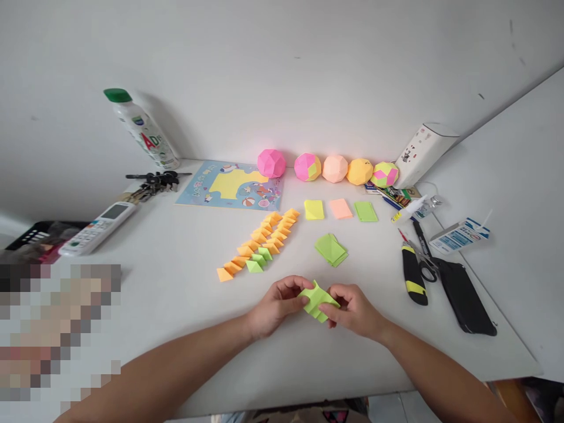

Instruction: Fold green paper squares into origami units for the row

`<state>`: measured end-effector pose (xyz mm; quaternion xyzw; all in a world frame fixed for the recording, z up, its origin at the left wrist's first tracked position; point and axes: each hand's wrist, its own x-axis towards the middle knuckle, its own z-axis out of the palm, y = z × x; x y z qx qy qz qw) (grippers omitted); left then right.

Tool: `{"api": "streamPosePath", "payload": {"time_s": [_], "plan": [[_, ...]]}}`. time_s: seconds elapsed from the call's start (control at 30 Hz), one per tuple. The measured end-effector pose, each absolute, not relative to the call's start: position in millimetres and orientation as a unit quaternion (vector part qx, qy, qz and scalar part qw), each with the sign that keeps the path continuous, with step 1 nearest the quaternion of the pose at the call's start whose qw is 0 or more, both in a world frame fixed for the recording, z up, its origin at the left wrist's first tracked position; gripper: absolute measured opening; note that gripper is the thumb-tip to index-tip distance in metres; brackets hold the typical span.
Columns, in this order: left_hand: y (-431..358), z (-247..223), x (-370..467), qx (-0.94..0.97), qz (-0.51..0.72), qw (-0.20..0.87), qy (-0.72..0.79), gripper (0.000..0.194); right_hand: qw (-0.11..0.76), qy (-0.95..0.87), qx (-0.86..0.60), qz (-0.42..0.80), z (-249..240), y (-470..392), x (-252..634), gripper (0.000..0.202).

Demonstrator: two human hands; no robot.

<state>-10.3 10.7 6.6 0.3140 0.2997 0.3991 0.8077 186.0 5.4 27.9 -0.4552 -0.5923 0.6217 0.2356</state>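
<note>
A creased lime-green paper square (318, 301) is held between both hands above the white table, near its front edge. My left hand (282, 302) pinches its left side between thumb and fingers. On the right side my right hand (352, 308) grips it, thumb on top and fingers partly hidden beneath. Just beyond lies a loose stack of green paper squares (331, 249). To the left, folded orange paper units (259, 235) run in two slanting rows, with a few folded green units (255, 264) at the near end of one row.
Small yellow (314, 210), peach (341, 208) and green paper stacks (365, 211) lie farther back. Several faceted paper balls (335, 169) line the wall. A bottle (145, 132), keys (156, 185) and a remote (99, 228) are left; a cutter (414, 275), scissors (427, 270) and black case (467, 296) right.
</note>
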Motion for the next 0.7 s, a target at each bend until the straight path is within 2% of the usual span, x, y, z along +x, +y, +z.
{"api": "streamPosePath", "payload": {"time_s": [0.23,0.43,0.57,0.7], "plan": [[10.3,7.9,-11.6,0.373,0.397,0.795,0.266,0.022,0.257,-0.561,-0.436,0.655,26.3,6.5,184.8,0.028],[8.8,6.4,-11.1,0.438,0.377,0.786,0.220,0.038,0.256,-0.636,-0.443,0.578,25.9,8.0,186.6,0.029],[8.0,5.4,-10.1,0.435,0.382,0.785,0.219,0.036,0.267,-0.676,-0.445,0.522,27.2,7.9,186.8,0.028],[8.0,6.8,-9.9,0.433,0.382,0.788,0.214,0.034,0.253,-0.657,-0.448,0.551,27.1,7.2,186.5,0.028]]}}
